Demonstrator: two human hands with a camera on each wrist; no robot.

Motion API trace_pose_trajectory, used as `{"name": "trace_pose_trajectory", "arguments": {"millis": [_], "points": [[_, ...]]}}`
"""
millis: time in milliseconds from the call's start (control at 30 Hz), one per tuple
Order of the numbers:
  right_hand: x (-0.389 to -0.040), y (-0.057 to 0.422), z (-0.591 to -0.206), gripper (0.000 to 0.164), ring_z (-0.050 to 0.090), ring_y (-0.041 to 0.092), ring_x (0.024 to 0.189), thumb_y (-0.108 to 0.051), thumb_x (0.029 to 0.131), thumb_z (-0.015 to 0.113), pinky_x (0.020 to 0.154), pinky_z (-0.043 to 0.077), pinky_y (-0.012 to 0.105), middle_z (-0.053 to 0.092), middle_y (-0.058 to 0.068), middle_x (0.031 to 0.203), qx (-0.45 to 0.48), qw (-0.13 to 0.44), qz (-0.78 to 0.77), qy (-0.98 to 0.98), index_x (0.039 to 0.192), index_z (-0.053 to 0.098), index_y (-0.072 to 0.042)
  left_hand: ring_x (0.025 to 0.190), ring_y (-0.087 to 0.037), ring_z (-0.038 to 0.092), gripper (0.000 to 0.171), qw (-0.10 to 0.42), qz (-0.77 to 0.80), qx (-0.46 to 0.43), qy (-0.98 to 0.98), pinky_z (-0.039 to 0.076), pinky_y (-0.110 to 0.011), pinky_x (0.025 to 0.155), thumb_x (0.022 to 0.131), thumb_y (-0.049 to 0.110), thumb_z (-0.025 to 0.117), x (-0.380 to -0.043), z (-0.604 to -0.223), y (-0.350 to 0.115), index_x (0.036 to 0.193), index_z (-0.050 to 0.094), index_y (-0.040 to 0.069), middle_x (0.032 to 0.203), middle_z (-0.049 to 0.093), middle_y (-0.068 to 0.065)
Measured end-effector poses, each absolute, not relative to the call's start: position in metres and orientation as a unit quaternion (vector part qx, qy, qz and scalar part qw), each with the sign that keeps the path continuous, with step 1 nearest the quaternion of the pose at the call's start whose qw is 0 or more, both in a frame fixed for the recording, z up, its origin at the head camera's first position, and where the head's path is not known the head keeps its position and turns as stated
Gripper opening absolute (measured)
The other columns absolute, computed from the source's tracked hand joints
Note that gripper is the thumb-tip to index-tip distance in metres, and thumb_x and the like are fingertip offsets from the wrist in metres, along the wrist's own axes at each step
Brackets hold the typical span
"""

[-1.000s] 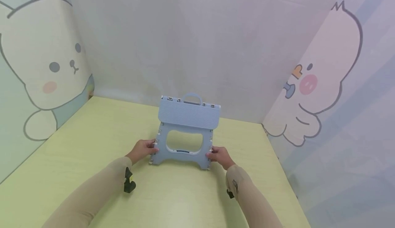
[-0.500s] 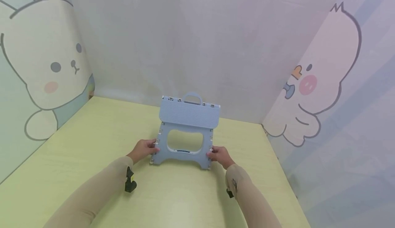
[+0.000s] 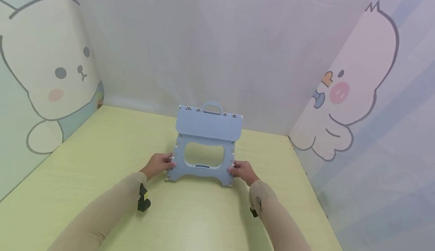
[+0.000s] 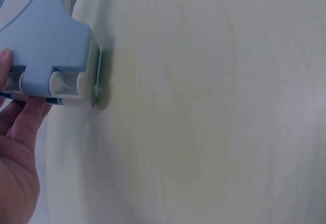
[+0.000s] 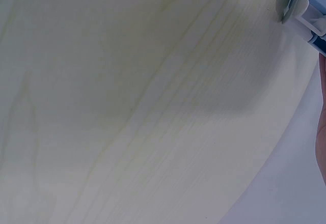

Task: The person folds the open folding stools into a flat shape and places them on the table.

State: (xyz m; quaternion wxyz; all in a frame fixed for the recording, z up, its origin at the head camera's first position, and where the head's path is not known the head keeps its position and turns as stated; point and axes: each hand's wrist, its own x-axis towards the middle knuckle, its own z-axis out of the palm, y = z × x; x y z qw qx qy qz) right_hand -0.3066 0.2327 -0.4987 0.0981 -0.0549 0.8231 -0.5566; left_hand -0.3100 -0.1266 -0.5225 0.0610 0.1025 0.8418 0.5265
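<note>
A light blue plastic folding stool (image 3: 205, 173) stands upright on the table in the head view. Its textured seat panel (image 3: 209, 124) lies at the top, with a loop handle (image 3: 212, 105) above it and a large opening through the leg panel below. My left hand (image 3: 158, 165) grips the left side edge, thumb on the front. On the opposite edge my right hand (image 3: 244, 172) pinches the panel the same way. The left wrist view shows the stool's lower corner (image 4: 56, 51) with fingers beneath it. Only a corner of the stool (image 5: 313, 10) and a sliver of hand appear in the right wrist view.
The pale yellow table (image 3: 197, 220) extends around the stool. A light curtain (image 3: 204, 47) hangs behind its back edge, and printed cartoon panels rise at both sides. Black wrist mounts (image 3: 143, 200) sit on the sleeves.
</note>
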Motion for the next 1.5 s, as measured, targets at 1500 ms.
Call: {"name": "trace_pose_trajectory", "arguments": {"millis": [1500], "points": [[-0.294, 0.228, -0.483, 0.036, 0.067, 0.033, 0.091, 0.005, 0.089, 0.062, 0.076, 0.057, 0.041, 0.063, 0.032, 0.107, -0.067, 0.108, -0.555, 0.822, 0.12, 0.052, 0.019, 0.108, -0.043, 0.059, 0.056, 0.058, 0.531, 0.108, 0.838, 0.055, -0.041, 0.08, 0.086, 0.009, 0.071, -0.301, -0.518, -0.126, 0.129, 0.045, -0.016, 0.12, 0.056, -0.033]]}}
